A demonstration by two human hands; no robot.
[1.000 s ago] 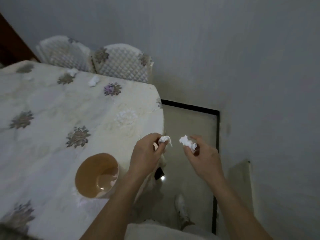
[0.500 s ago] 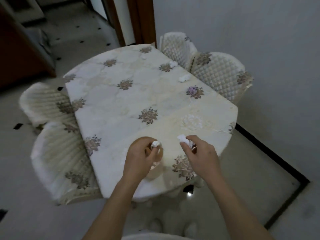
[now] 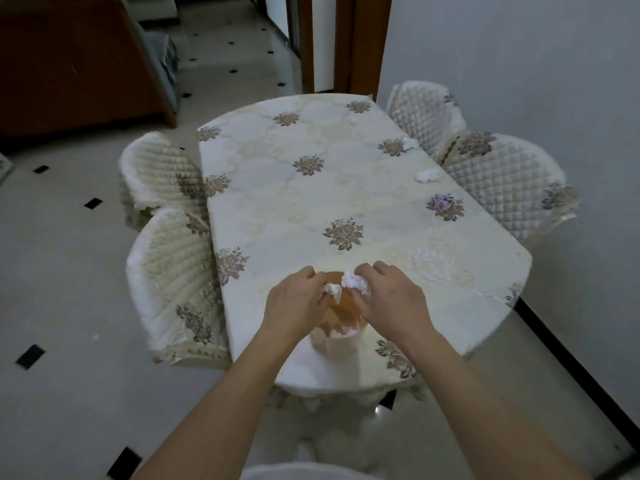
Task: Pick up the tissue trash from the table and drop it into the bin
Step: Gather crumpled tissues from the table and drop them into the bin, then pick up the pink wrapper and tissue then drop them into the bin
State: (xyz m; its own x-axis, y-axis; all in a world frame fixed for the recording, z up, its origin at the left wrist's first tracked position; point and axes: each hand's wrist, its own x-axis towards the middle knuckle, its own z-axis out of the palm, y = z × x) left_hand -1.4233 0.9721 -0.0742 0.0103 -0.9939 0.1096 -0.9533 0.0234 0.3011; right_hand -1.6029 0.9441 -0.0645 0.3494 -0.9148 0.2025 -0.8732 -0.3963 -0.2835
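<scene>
Both hands have closed in on each other since half a second ago and now sit over the mouth of the bin; a second ago they were out past the table edge, above the floor.

Left hand [image 3: 294, 303]: fingers curled, pinching a small crumpled tissue [image 3: 330, 289] at the fingertips, above the bin opening. Right hand [image 3: 391, 299]: fingers curled round a larger tissue wad [image 3: 355, 282], just beside the first piece. The two pieces are near each other but whether they touch cannot be told.

Small bin [image 3: 332, 342]: upright on the near end of the table [image 3: 311, 202], directly below both hands. Inner wall shows orange, outer wall pale. Most of the opening is covered by the hands, so the contents cannot be told.

Far right side of the tabletop: two loose tissue wads, one [image 3: 427, 175] near the edge and another [image 3: 410, 143] further back, well apart from the bin. The tabletop carries a cream floral cloth.

Four chairs with quilted covers stand at the table, two on the left [image 3: 169, 271] and two on the right [image 3: 502, 181]. The floor is pale tile with small black insets.
</scene>
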